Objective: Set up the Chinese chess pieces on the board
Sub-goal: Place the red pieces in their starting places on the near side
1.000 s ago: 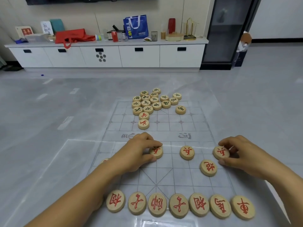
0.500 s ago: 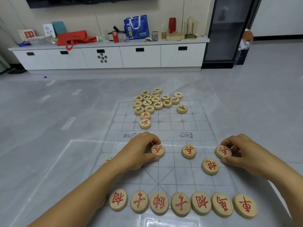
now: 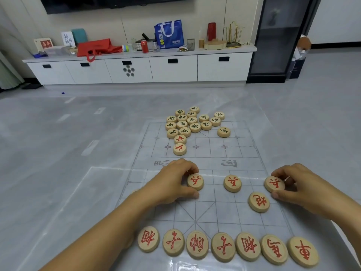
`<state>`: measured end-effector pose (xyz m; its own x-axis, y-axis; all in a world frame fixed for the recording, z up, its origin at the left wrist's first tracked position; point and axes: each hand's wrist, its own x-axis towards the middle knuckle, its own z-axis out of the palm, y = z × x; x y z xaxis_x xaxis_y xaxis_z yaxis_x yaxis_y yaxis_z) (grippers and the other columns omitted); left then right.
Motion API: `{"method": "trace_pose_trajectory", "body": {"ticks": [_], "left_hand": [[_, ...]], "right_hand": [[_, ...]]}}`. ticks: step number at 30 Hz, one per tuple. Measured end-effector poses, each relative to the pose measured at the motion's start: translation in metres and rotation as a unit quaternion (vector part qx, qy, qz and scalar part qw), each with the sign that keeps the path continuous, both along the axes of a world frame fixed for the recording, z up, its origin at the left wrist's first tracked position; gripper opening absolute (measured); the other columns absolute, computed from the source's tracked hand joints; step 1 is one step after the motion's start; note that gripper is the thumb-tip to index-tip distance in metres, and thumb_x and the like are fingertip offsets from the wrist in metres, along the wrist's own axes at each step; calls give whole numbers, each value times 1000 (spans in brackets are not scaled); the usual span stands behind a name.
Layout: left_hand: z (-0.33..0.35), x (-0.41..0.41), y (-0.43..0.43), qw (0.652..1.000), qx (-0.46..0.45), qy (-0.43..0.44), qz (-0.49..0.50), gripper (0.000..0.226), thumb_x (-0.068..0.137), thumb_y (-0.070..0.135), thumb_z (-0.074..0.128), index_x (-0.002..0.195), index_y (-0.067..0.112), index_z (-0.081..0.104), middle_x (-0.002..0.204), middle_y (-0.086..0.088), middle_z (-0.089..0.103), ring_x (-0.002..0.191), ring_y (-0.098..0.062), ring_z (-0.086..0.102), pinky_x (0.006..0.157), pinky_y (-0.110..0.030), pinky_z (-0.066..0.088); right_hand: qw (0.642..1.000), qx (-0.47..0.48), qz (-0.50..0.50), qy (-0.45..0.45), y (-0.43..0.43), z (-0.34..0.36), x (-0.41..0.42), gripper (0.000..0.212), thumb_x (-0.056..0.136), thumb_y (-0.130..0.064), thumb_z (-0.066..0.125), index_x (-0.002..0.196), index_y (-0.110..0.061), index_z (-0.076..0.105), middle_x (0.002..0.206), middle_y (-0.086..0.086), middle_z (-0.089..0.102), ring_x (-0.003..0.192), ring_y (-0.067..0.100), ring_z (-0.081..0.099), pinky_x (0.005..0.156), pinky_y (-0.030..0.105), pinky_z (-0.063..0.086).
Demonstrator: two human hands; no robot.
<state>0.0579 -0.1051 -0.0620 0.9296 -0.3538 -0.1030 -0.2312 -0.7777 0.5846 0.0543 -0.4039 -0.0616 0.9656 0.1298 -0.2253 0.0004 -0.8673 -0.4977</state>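
Head view, mid-frame: pinching a red piece with left hand, second red piece with right hand, both on board; heap of pieces upper centre.

The bare left hand and bare right hand run into bare forearms, with short, plain thumbnails.

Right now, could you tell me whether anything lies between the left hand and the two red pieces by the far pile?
Nothing visible does. The left hand pinches a red soldier piece; between it and the two red pieces lie only bare board squares.
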Motion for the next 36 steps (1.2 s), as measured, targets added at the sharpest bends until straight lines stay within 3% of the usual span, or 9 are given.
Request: {"method": "trace_pose_trajectory", "body": {"ticks": [4,10,19,22,24,25,28,31,36], "left_hand": [[11,26,20,998,-30,-28,45,33,88,21,59,120,23,53,114,6,52,103,-12,53,85,-18,42],[3,64,36,983,170,-69,10,49,93,17,50,139,26,38,140,0,40,126,-22,37,105,-36,34],[8,37,60,982,160,-101,13,44,86,21,61,129,18,52,142,6,45,127,-15,44,104,-26,34],[8,18,81,978,171,-119,8,40,86,18,62,125,17,56,133,3,55,122,-15,51,102,-23,36],[7,6,93,981,148,-119,25,35,85,17,63,120,17,61,125,2,62,114,-16,57,97,-23,43],[6,0,95,983,133,-116,42,32,85,18,63,118,17,62,121,3,63,110,-14,59,93,-20,43],[7,-12,94,986,95,-95,97,33,85,22,63,118,22,59,112,8,61,99,-10,57,84,-16,41],[9,-11,86,989,65,-57,123,45,84,26,63,127,31,50,102,9,52,94,-11,53,83,-21,42],[8,-2,74,986,69,-4,150,38,77,43,67,110,28,55,88,8,55,85,-15,55,75,-28,45]], "right_hand": [[1000,10,-3,2,-1,-2,1,42,75,-35,71,104,-38,41,95,-18,40,83,1,48,80,23,44],[1000,11,1,-3,-2,-3,3,46,74,-35,71,109,-38,40,95,-17,41,82,1,50,76,21,43],[1000,12,4,-13,-3,-3,4,49,69,-33,74,107,-36,43,96,-14,45,80,5,53,70,21,42],[1000,21,-4,-15,0,2,1,63,50,-56,79,103,-42,48,94,-14,48,79,6,54,68,21,42],[999,13,-14,-40,-3,-1,2,85,19,-91,53,93,-52,42,91,-15,49,78,7,55,67,22,43],[998,13,-20,-57,-5,-4,3,91,15,-98,38,93,-52,41,91,-15,50,79,7,55,68,25,45],[995,19,-37,-95,-4,-7,5,104,21,-101,30,106,-42,43,93,-9,48,82,11,53,74,36,48],[989,19,-44,-137,5,-5,9,90,46,-86,40,115,-30,50,103,1,50,87,20,51,80,44,49],[990,-6,-40,-137,6,-13,14,111,31,-101,25,117,-34,48,102,-1,49,87,20,52,79,47,51]]}}
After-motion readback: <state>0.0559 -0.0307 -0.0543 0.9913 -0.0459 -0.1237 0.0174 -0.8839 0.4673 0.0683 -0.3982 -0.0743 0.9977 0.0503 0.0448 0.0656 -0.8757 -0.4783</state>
